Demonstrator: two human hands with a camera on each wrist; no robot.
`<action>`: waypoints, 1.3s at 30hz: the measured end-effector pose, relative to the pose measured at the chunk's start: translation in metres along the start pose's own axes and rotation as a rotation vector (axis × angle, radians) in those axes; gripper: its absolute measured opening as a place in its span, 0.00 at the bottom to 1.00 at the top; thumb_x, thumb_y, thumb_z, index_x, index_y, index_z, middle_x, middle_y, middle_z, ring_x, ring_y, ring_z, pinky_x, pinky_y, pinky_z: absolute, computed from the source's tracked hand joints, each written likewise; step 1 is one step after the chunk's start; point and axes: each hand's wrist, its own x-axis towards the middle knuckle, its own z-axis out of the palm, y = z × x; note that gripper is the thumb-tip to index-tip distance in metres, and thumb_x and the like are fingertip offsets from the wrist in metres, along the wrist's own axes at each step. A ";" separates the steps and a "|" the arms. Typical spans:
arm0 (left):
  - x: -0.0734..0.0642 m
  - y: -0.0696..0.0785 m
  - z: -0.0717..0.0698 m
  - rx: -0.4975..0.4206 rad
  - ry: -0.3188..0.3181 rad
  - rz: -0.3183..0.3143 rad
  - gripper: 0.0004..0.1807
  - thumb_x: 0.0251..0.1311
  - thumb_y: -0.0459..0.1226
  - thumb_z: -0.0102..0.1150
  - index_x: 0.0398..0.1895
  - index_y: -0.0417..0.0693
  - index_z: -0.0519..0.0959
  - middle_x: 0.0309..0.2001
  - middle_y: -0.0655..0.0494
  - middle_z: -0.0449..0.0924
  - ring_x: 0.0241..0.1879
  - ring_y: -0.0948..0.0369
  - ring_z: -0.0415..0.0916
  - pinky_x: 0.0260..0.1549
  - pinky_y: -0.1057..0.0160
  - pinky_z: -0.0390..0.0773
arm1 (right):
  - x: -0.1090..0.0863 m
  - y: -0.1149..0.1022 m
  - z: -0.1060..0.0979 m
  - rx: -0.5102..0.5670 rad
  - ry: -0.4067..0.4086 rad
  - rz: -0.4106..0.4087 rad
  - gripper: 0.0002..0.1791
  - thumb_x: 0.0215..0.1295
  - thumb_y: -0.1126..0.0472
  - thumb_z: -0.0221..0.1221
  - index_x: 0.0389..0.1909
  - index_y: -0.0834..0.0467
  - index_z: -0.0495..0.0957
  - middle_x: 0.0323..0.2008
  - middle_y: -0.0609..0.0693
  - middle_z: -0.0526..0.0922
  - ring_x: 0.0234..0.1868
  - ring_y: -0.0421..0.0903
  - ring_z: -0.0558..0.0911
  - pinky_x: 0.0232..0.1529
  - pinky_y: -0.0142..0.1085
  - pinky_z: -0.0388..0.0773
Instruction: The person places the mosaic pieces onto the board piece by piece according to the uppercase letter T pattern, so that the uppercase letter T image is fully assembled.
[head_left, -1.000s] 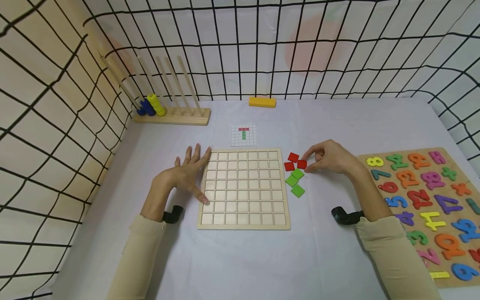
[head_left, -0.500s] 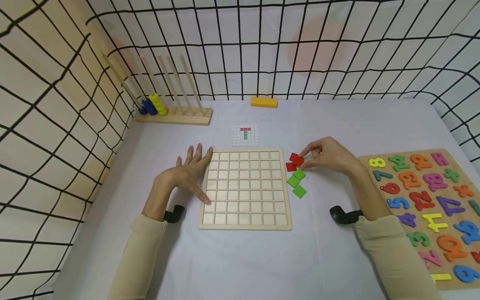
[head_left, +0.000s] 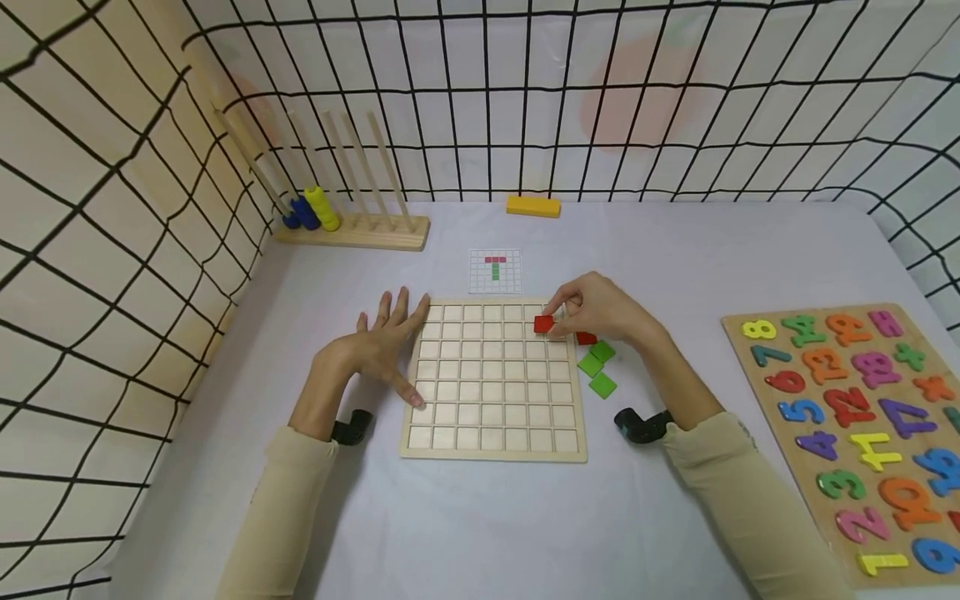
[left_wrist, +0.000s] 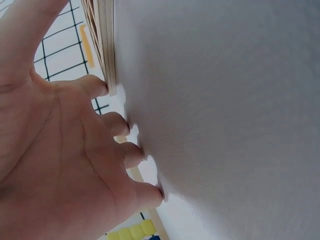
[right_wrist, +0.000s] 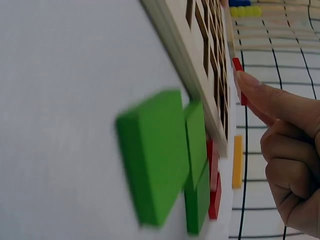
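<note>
On your far left, a pale wooden rack (head_left: 360,239) with smooth upright rods carries rounded blue and yellow beads. Your left hand (head_left: 375,350) lies with its fingers spread wide and straight, gripping nothing; its thumb rests on the left rim of a pale wooden board (head_left: 468,392) scored into square cells, and its index finger touches that board's edge. Just beyond the board lies a flat white card (head_left: 495,282) printed with a red and green T on a grid, and farther back sits a smooth yellow bar-shaped block (head_left: 533,207). Over the board's upper right cells you pinch a thin, flat, red square tile (head_left: 543,324) between the thumb and index finger of your right hand (head_left: 596,312), the other fingers curled in; whether the tile touches the cells is hard to tell. Just beside the board's right edge, two more red square tiles (right_wrist: 215,197) and three thick-edged green square tiles (head_left: 603,385) lie on the white cloth (head_left: 480,525). At far right, glossy raised coloured numerals cover a tan board (head_left: 807,471).
</note>
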 end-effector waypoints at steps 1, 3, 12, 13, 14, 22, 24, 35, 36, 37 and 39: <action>0.000 0.000 0.000 0.000 -0.001 -0.002 0.89 0.32 0.56 0.88 0.84 0.53 0.24 0.79 0.40 0.07 0.79 0.40 0.05 0.74 0.26 0.21 | 0.002 -0.003 0.003 0.001 -0.004 -0.002 0.16 0.56 0.61 0.76 0.45 0.61 0.88 0.16 0.45 0.61 0.20 0.41 0.61 0.22 0.30 0.56; 0.000 0.000 0.000 0.002 -0.002 -0.007 0.89 0.32 0.56 0.88 0.84 0.53 0.24 0.80 0.40 0.07 0.79 0.40 0.05 0.74 0.27 0.21 | 0.007 -0.009 0.009 -0.001 -0.011 -0.014 0.16 0.56 0.62 0.76 0.45 0.61 0.88 0.16 0.45 0.61 0.19 0.41 0.61 0.22 0.30 0.56; 0.001 0.004 0.000 0.017 -0.002 -0.003 0.88 0.33 0.56 0.87 0.84 0.54 0.24 0.80 0.41 0.07 0.79 0.41 0.05 0.74 0.27 0.21 | 0.013 -0.030 0.023 -0.029 0.003 -0.027 0.14 0.53 0.65 0.77 0.41 0.62 0.88 0.14 0.45 0.64 0.18 0.41 0.62 0.21 0.30 0.56; 0.001 0.004 0.000 0.017 -0.001 -0.004 0.88 0.33 0.56 0.87 0.84 0.54 0.25 0.80 0.41 0.07 0.79 0.41 0.05 0.74 0.27 0.22 | 0.013 -0.030 0.023 -0.033 0.003 -0.025 0.13 0.53 0.66 0.77 0.41 0.62 0.88 0.14 0.45 0.64 0.19 0.41 0.62 0.21 0.30 0.56; 0.001 0.005 0.000 0.016 0.000 -0.007 0.88 0.33 0.56 0.87 0.84 0.54 0.25 0.80 0.41 0.07 0.79 0.41 0.05 0.74 0.27 0.22 | 0.013 -0.031 0.024 -0.037 0.002 -0.023 0.13 0.53 0.66 0.77 0.40 0.62 0.88 0.15 0.46 0.64 0.19 0.41 0.63 0.21 0.30 0.56; 0.001 0.004 0.000 0.012 0.000 -0.010 0.88 0.33 0.56 0.87 0.84 0.54 0.24 0.80 0.41 0.07 0.79 0.41 0.05 0.74 0.27 0.21 | 0.013 -0.034 0.027 -0.053 -0.005 -0.041 0.13 0.53 0.66 0.77 0.39 0.62 0.88 0.15 0.46 0.67 0.20 0.41 0.66 0.22 0.30 0.59; 0.001 0.004 0.000 0.010 0.001 -0.006 0.88 0.34 0.55 0.87 0.84 0.53 0.24 0.80 0.40 0.07 0.79 0.40 0.05 0.74 0.27 0.21 | 0.014 -0.033 0.028 -0.061 0.006 -0.058 0.13 0.52 0.65 0.77 0.39 0.61 0.89 0.14 0.45 0.66 0.20 0.41 0.65 0.23 0.30 0.59; 0.001 0.001 0.000 0.016 0.000 -0.013 0.88 0.33 0.56 0.87 0.84 0.53 0.24 0.80 0.40 0.07 0.79 0.40 0.05 0.73 0.26 0.22 | 0.018 -0.025 0.029 -0.023 0.013 -0.052 0.15 0.50 0.64 0.79 0.41 0.58 0.91 0.13 0.44 0.66 0.21 0.42 0.65 0.25 0.31 0.59; 0.002 0.001 0.001 0.018 -0.001 -0.013 0.88 0.33 0.56 0.87 0.84 0.53 0.24 0.80 0.40 0.07 0.79 0.40 0.05 0.74 0.26 0.22 | 0.017 -0.025 0.028 -0.023 0.004 -0.059 0.15 0.51 0.64 0.79 0.41 0.58 0.91 0.14 0.45 0.66 0.22 0.42 0.65 0.25 0.31 0.59; 0.001 0.001 0.001 0.020 -0.001 -0.013 0.88 0.33 0.56 0.87 0.84 0.54 0.24 0.80 0.40 0.07 0.79 0.40 0.05 0.74 0.26 0.22 | 0.017 -0.024 0.027 -0.026 -0.002 -0.062 0.16 0.51 0.63 0.78 0.42 0.58 0.90 0.14 0.45 0.65 0.22 0.42 0.66 0.25 0.31 0.59; 0.000 0.001 0.001 0.022 0.000 -0.012 0.88 0.33 0.57 0.87 0.84 0.54 0.24 0.80 0.41 0.07 0.79 0.41 0.05 0.74 0.27 0.22 | 0.015 -0.021 0.025 -0.035 -0.008 -0.072 0.17 0.53 0.61 0.78 0.45 0.57 0.90 0.16 0.45 0.66 0.24 0.43 0.66 0.25 0.31 0.59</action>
